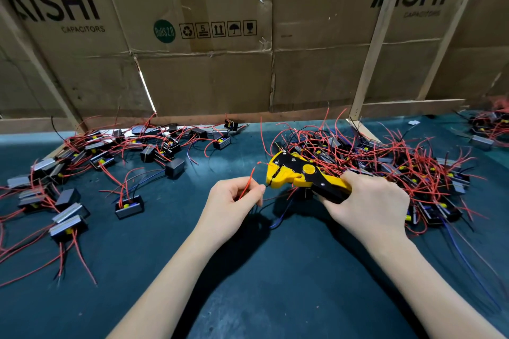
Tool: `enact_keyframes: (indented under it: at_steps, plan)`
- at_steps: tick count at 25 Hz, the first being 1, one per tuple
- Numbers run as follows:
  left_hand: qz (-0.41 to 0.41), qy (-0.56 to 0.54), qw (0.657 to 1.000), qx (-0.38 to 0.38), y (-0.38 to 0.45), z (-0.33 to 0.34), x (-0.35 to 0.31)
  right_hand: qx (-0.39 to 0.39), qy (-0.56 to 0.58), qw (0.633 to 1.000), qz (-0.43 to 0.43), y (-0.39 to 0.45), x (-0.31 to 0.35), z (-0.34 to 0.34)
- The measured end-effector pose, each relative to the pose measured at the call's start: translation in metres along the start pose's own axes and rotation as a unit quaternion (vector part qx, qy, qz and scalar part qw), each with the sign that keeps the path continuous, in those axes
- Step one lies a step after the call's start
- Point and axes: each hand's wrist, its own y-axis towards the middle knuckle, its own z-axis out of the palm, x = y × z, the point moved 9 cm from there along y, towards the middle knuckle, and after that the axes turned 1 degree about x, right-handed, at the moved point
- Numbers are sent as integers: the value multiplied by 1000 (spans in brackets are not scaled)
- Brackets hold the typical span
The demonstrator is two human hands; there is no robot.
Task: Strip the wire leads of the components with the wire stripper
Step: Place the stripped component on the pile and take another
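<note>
My right hand (369, 201) grips the handles of a yellow and black wire stripper (300, 173), its jaws pointing left. My left hand (234, 201) pinches thin leads just left of the jaws: a red wire (249, 181) sticks up between my fingers and a dark lead runs from my fingertips into the jaw. The component these leads belong to hangs below the stripper, mostly hidden. A dense pile of black components with red leads (385, 168) lies behind my right hand.
Several black box components with red and blue leads (82, 173) lie scattered over the left of the dark green mat (248, 270). Flattened cardboard boxes (206, 63) on wooden slats wall off the back. More components lie at the far right (490, 126).
</note>
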Motion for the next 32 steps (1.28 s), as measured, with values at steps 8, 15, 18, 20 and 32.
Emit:
enact_keyframes:
  at_steps: [8,15,18,20,32]
  plan:
    - [9,-16,999,38,0,0,-4,-21,43,995,88,6,-34,3]
    - [60,217,963,-151,2,-65,-15,-25,92,991,89,8,-35,-3]
    - [-13,381,867,-320,-10,-124,-11,9,253,965,71,10,-27,-5]
    - [-127,470,807,-333,-18,-150,6,98,411,906,29,10,-9,2]
    - [-156,387,901,-115,-2,-107,27,525,746,397,99,-72,114,45]
